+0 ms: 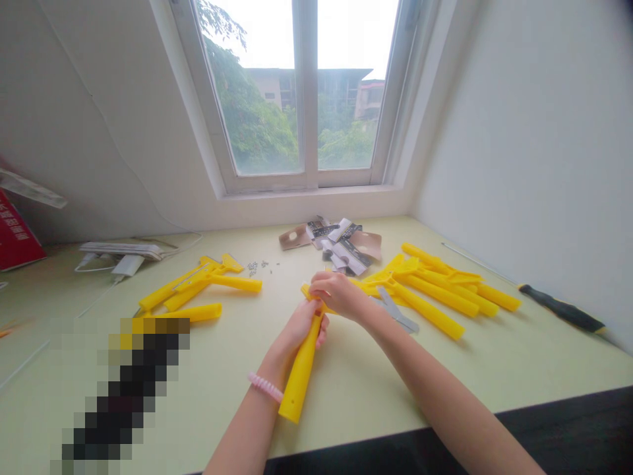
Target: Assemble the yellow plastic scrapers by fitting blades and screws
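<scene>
Between my arms a yellow plastic scraper points its hollow handle toward me. My left hand, with a pink coil band on the wrist, is closed around its neck just below the head. Over the scraper's head, my right hand has its fingers bent and pressed together, touching the head. Whatever small part lies under those fingers is hidden. Close to my right forearm, flat grey metal blades lie on the table. Several small screws are scattered beyond my left hand.
More yellow scrapers lie in a right-hand pile and a left-hand group. Torn cardboard packaging sits below the window. A long screwdriver rests by the right wall. A power strip is at the back left.
</scene>
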The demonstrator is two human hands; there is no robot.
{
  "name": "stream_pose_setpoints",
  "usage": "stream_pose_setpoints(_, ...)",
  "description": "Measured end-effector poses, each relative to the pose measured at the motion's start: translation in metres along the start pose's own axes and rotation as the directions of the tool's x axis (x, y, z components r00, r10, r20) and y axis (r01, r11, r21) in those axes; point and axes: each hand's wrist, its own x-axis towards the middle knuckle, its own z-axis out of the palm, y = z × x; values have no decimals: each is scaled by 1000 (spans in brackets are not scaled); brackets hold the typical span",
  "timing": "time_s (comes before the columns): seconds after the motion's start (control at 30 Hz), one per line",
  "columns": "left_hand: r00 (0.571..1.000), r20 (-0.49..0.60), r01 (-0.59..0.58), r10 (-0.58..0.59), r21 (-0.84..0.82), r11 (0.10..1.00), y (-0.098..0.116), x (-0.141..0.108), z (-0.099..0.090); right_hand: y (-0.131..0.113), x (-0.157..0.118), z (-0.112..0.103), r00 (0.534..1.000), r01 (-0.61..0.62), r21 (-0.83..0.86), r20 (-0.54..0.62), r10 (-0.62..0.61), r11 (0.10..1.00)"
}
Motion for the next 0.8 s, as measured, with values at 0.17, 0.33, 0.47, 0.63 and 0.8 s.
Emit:
stream_pose_setpoints(0.17, 1000, 0, -3, 3, 2, 1000, -1, -1, 0, 1, 0, -1, 1000, 5, -8, 1, -5, 1000)
stream_pose_setpoints(0.33, 999, 25, -41, 40, 12, 999, -3, -2, -2, 0, -1, -5, 1000, 20, -2, 18, -20, 1000)
stream_pose_setpoints(0.47, 999, 23, -48, 48, 22, 999, -3, -2, -2, -1, -1, -5, 999, 37, 8, 23, -37, 999)
stream_pose_setpoints(0.63, 998, 26, -54, 53, 28, 998, -2, -4, 0, 1, -1, -1, 1000, 29, -4, 5, -29, 1000)
stream_pose_setpoints(0.8, 999, 12, -44, 43, 44, 998, -2, -3, 0, 0, 0, -2, 1000, 21, 0, 8, -21, 1000)
